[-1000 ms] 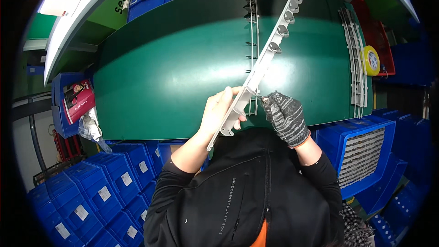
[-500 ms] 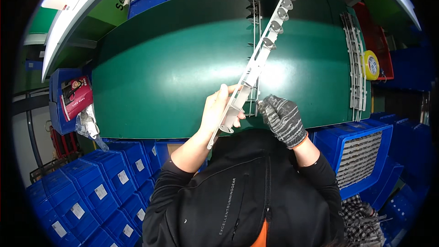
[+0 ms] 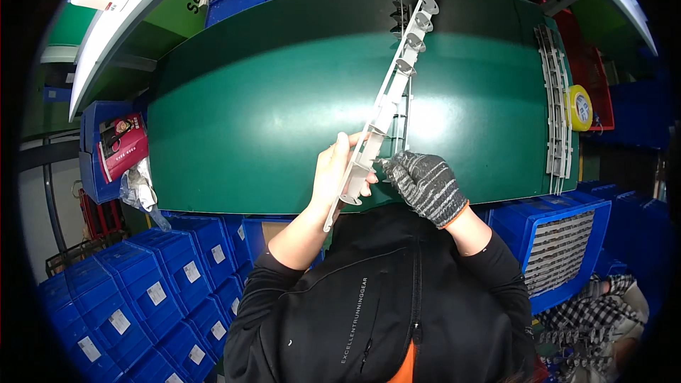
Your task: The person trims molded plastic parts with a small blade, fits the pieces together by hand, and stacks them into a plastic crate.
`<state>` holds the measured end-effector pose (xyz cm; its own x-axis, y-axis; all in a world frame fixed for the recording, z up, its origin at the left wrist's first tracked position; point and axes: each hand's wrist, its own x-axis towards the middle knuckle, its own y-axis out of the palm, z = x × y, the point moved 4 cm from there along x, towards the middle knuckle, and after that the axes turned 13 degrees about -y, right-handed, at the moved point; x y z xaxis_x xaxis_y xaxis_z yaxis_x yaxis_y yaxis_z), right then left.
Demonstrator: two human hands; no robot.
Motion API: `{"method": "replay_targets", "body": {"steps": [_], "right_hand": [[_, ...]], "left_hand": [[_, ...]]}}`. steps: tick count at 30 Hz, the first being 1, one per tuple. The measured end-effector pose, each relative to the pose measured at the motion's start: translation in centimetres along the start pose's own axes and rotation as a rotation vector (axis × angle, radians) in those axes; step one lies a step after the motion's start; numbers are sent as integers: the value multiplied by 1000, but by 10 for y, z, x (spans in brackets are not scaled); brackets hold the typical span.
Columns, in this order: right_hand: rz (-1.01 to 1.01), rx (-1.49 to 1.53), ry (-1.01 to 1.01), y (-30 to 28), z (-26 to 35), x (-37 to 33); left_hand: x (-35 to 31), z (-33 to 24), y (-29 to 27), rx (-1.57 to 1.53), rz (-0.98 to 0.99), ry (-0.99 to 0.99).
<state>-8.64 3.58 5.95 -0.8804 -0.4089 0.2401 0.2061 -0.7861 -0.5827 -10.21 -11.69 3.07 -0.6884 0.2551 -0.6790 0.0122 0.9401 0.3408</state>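
Observation:
My bare left hand (image 3: 328, 174) is wrapped round the lower part of a long pale grey plastic strip (image 3: 385, 110). The strip slants up and away to the right, with several darker round tabs along its far half. My right hand (image 3: 428, 188), in a grey and black striped knit glove, has its fingers pinched together close beside the strip's lower part. Whatever those fingertips hold, if anything, is too small to make out. Behind the held strip, a similar thin strip (image 3: 409, 110) lies on the green table (image 3: 248, 113), partly hidden.
Several pale strips (image 3: 557, 113) lie along the table's right side, beside a yellow tape roll (image 3: 580, 108). A blue crate (image 3: 521, 234) at the right contains stacked strips. Blue bins (image 3: 152, 262) stand lower left. A person in a checkered sleeve (image 3: 585, 305) is at lower right.
My right hand has moved left, up to the held strip. The strip's far end has swung slightly left. A person's checkered sleeve shows more fully at the lower right.

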Motion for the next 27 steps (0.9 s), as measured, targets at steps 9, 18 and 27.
{"method": "replay_targets", "body": {"steps": [9, 18, 27], "right_hand": [[87, -287, 358, 5, -55, 0], [-27, -347, 330, 33, -78, 16], [-426, 401, 254, -6, -121, -46]], "left_hand": [[16, 11, -22, -83, 19, 33], [58, 22, -72, 233, -483, -12], [162, 84, -110, 487, -101, 212]]}}
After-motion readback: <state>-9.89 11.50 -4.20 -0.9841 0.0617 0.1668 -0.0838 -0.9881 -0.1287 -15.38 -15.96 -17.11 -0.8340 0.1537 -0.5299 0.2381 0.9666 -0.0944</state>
